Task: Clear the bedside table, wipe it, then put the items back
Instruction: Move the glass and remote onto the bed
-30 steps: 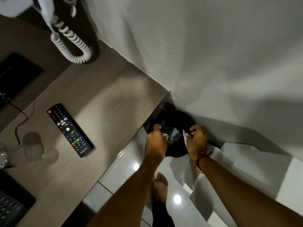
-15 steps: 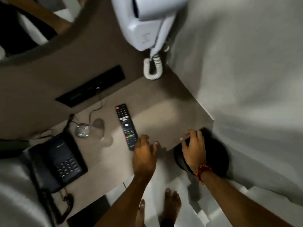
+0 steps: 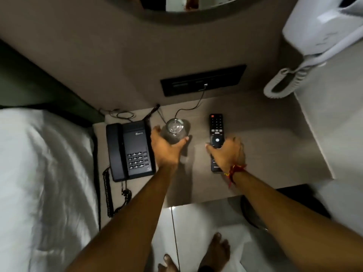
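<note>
The black TV remote [image 3: 216, 138] lies flat on the tabletop [image 3: 275, 138], its long axis running front to back, power-button end toward the wall. The right hand [image 3: 227, 154] covers its near half, fingers curled over it. The left hand [image 3: 167, 148] cups an upright drinking glass [image 3: 174, 130] beside the black telephone [image 3: 129, 150], fingers spread round it.

No legible text on the phone [image 3: 130, 151] or remote [image 3: 216, 141]; logos too blurred.

One telephone [image 3: 129, 152], one glass [image 3: 174, 130], one remote [image 3: 216, 134], two hands [image 3: 167, 148]
</note>
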